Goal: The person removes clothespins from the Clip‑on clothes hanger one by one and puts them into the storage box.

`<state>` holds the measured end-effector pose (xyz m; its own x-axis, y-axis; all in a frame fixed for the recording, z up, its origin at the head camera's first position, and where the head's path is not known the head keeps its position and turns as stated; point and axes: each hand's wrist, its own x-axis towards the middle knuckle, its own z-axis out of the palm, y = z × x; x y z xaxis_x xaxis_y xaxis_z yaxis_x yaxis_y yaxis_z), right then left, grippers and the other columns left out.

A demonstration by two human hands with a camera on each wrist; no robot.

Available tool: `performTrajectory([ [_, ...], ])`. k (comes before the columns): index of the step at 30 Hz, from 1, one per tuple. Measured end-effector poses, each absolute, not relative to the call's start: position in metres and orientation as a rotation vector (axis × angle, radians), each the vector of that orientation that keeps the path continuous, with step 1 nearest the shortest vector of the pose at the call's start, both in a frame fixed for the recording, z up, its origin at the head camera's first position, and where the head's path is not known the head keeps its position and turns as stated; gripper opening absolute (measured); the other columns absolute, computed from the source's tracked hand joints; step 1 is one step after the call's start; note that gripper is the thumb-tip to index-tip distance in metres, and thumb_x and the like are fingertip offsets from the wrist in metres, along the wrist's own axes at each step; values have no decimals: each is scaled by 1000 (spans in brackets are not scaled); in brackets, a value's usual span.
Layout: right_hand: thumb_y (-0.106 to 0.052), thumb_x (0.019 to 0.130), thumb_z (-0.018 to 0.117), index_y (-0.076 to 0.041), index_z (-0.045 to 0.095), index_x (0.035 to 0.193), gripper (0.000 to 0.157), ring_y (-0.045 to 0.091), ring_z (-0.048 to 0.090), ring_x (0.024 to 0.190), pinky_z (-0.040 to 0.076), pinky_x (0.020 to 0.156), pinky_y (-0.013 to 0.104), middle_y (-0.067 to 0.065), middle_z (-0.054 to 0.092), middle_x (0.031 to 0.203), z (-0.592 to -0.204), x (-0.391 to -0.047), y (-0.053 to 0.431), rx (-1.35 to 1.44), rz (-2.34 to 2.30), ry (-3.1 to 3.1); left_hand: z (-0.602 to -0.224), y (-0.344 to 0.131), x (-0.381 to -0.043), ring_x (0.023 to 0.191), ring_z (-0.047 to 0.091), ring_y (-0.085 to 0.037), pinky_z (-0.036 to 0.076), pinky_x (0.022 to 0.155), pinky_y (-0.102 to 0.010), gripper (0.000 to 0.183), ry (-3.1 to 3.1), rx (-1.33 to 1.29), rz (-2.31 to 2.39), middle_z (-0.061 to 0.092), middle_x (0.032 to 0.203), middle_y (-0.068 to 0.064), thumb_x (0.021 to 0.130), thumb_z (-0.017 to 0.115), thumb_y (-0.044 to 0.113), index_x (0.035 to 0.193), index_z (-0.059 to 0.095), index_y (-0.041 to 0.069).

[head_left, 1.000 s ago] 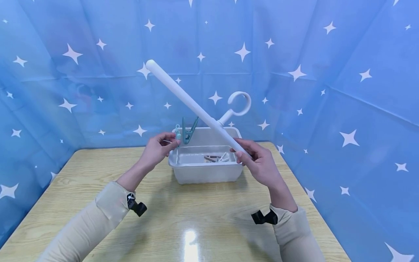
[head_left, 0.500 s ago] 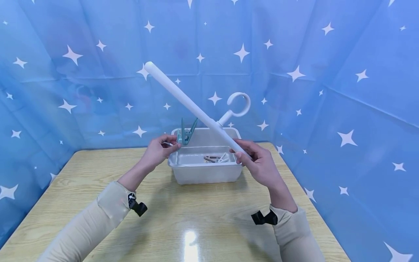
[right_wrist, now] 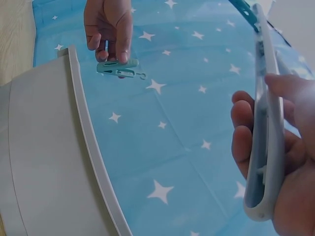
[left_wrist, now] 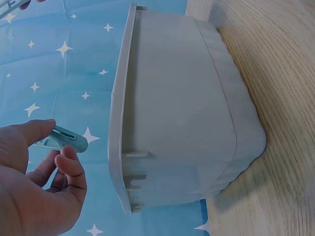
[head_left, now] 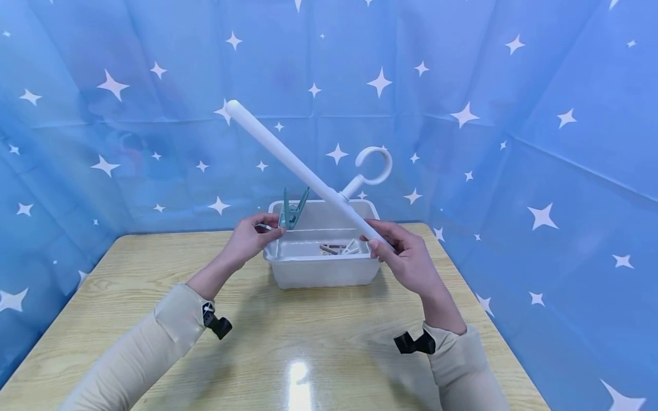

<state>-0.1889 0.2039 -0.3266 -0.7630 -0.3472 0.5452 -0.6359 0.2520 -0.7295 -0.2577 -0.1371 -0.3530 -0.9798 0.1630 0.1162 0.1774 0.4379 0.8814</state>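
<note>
In the head view my left hand [head_left: 249, 238] is raised at the left rim of the white bin. It pinches a teal clothespin [left_wrist: 71, 139] between thumb and fingers; the right wrist view shows a small hook at its end. My right hand [head_left: 406, 257] grips the lower end of a white hanger [head_left: 288, 155], which slants up to the left above the bin, its round hook [head_left: 386, 171] pointing up right. A second teal clothespin [head_left: 292, 216] hangs from the hanger's bar, close to my left fingers, and in the head view it overlaps the first one.
The white plastic bin [head_left: 324, 275] stands on the wooden table [head_left: 308, 331]. Several small brown and white pieces [head_left: 336, 249] lie inside it. A blue curtain [head_left: 180, 85] with white stars encloses the back and sides.
The clothespin in my left hand has turned and dropped out of clear sight in the head view. The hanger has sunk slightly; my right hand keeps its grip.
</note>
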Motion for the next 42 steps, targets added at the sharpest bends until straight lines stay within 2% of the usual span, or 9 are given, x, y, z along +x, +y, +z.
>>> performTrajectory([
  [5, -6, 100, 59, -13, 60, 138, 39, 12, 60, 70, 49, 59, 24, -20, 72, 105, -327, -189, 203, 901, 1510, -2263, -354, -139, -257, 98, 60, -24, 51, 76, -30, 45, -2649, -320, -1622, 63, 116, -11, 93, 71, 28, 132, 62, 7],
  [12, -5, 100, 59, -13, 60, 138, 39, 13, 59, 70, 48, 58, 26, -19, 72, 103, -327, -191, 203, 910, 1498, -2259, -355, -141, -256, 99, 59, -24, 51, 75, -29, 43, -2651, -314, -1631, 62, 118, -8, 95, 70, 28, 134, 61, 15],
  [17, -5, 99, 59, -14, 61, 138, 39, 13, 59, 70, 48, 58, 25, -18, 72, 103, -327, -191, 202, 903, 1501, -2262, -355, -142, -255, 99, 59, -24, 50, 72, -28, 42, -2639, -319, -1637, 62, 117, -9, 95, 70, 26, 134, 61, 14],
  [22, -5, 99, 59, -14, 61, 138, 39, 20, 59, 70, 49, 58, 25, -18, 72, 103, -327, -191, 201, 903, 1501, -2262, -353, -142, -253, 96, 58, -23, 49, 69, -27, 41, -2637, -316, -1645, 63, 116, -7, 95, 69, 28, 134, 62, 15],
  [31, -8, 100, 60, -15, 61, 138, 39, 17, 59, 70, 48, 58, 24, -20, 72, 105, -327, -195, 201, 895, 1483, -2271, -344, -146, -242, 100, 55, -36, 50, 70, -31, 38, -2612, -358, -1669, 62, 114, -8, 98, 64, 35, 132, 64, 18],
  [35, -8, 100, 60, -16, 60, 138, 39, 20, 60, 70, 49, 59, 24, -21, 71, 106, -327, -196, 201, 885, 1479, -2281, -340, -147, -238, 90, 54, -31, 49, 66, -29, 37, -2610, -358, -1684, 62, 114, -11, 99, 62, 38, 132, 64, 20],
  [38, -8, 100, 60, -15, 60, 138, 39, 14, 60, 70, 49, 59, 24, -22, 71, 106, -328, -197, 200, 883, 1474, -2286, -336, -147, -234, 81, 52, -25, 46, 63, -28, 35, -2596, -371, -1726, 61, 110, -10, 100, 61, 37, 131, 65, 22],
  [42, -8, 100, 60, -14, 60, 138, 39, 8, 60, 70, 50, 60, 24, -21, 71, 105, -329, -198, 199, 882, 1478, -2287, -330, -144, -227, 77, 51, -21, 41, 61, -27, 33, -2580, -384, -1778, 60, 107, -7, 101, 59, 35, 132, 64, 23],
])
